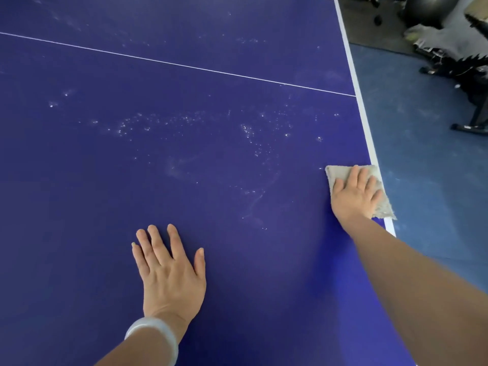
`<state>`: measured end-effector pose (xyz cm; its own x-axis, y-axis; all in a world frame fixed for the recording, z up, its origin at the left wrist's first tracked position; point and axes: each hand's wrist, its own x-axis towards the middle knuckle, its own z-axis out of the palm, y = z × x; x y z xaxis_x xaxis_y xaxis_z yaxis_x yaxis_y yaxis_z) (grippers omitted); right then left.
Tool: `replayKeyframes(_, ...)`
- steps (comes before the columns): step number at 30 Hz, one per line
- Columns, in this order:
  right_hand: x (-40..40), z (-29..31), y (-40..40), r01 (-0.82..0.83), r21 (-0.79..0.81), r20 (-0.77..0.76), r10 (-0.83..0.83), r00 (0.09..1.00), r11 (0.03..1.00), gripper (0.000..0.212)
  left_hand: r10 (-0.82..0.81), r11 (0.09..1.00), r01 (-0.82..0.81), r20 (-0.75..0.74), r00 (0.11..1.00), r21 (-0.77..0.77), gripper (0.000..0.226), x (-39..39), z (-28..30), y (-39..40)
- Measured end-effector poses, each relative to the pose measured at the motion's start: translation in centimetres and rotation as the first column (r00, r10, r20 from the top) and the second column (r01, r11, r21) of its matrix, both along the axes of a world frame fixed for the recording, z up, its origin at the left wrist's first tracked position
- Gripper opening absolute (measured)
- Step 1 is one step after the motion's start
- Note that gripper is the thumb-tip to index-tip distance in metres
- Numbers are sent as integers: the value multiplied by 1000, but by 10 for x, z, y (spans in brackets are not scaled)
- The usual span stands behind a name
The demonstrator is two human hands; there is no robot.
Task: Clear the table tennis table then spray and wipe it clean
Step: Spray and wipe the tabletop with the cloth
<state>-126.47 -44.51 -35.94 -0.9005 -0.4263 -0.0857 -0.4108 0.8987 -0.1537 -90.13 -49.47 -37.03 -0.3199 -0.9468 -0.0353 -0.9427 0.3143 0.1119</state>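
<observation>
The blue table tennis table (132,180) fills most of the view, with a thin white centre line and a white border along its right edge. Spray droplets (248,130) and faint smears dot its middle. My right hand (355,195) presses flat, fingers straight, on a beige cloth (340,173) lying at the table's right edge, partly over the white border. My left hand (170,270) rests flat on the bare table surface near me, fingers spread, with a pale bangle on the wrist.
Blue floor (427,167) lies to the right of the table. At the upper right stand dark exercise equipment (470,83), a dark exercise ball (427,9) and a grey heap of material.
</observation>
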Motion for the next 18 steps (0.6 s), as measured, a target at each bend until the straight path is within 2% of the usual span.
replayKeyframes(1, 8, -1, -14, -12, 1, 9, 12, 1000, 1000, 59, 2, 1000, -2, 8, 1000, 5, 80, 0, 0, 0)
replayKeyframes(3, 39, -2, -44, -226, 18, -26, 227, 974, 974, 58, 4, 1000, -4, 19, 1000, 10, 80, 0, 1, 0)
replayKeyframes(4, 61, -3, -56, -387, 26, -32, 388, 921, 922, 58, 4, 1000, -4, 22, 1000, 12, 80, 0, 1, 0)
replayKeyframes(6, 102, -8, -56, -690, 48, -12, 691, 723, 722, 60, 3, 1000, -4, 24, 1000, 12, 80, 0, 2, 0)
replayKeyframes(7, 112, -10, -47, -781, 57, 14, 781, 624, 623, 61, 2, 1000, -2, 21, 1000, 11, 80, 1, 2, 0)
replayKeyframes(8, 109, -9, -36, -809, 45, 22, 809, 588, 587, 60, 1, 1000, -1, 15, 1000, 9, 80, 1, 1, 0)
replayKeyframes(9, 96, -9, -25, -793, 66, 17, 794, 608, 606, 59, 3, 1000, -3, 9, 1000, 8, 80, 1, 2, 0)
replayKeyframes(10, 80, -8, -13, -715, 90, -12, 719, 695, 693, 58, 5, 1000, -5, 6, 1000, 7, 80, 1, 2, 0)
replayKeyframes(12, 48, -5, 17, -386, 103, -100, 396, 913, 917, 55, 5, 1000, -5, 6, 1000, 11, 80, 0, 3, 0)
replayKeyframes(13, 40, -2, 33, -189, 39, -80, 192, 978, 981, 54, 5, 1000, -5, 7, 1000, 17, 79, 0, 3, 0)
replayKeyframes(14, 43, 0, 47, -50, -18, -32, 50, 998, 999, 55, 6, 1000, -7, 10, 1000, 21, 79, 0, 3, 0)
replayKeyframes(15, 55, 1, 56, 2, -46, -25, -3, 1000, 999, 56, 9, 1000, -9, 14, 1000, 22, 79, 0, 4, 0)
replayKeyframes(16, 74, -1, 60, -26, -47, -70, 23, 997, 999, 57, 10, 1000, -10, 16, 1000, 23, 79, 0, 4, 0)
replayKeyframes(18, 120, -3, 53, -195, 30, -133, 198, 971, 980, 64, 11, 1000, -11, 18, 1000, 27, 80, -1, 5, 0)
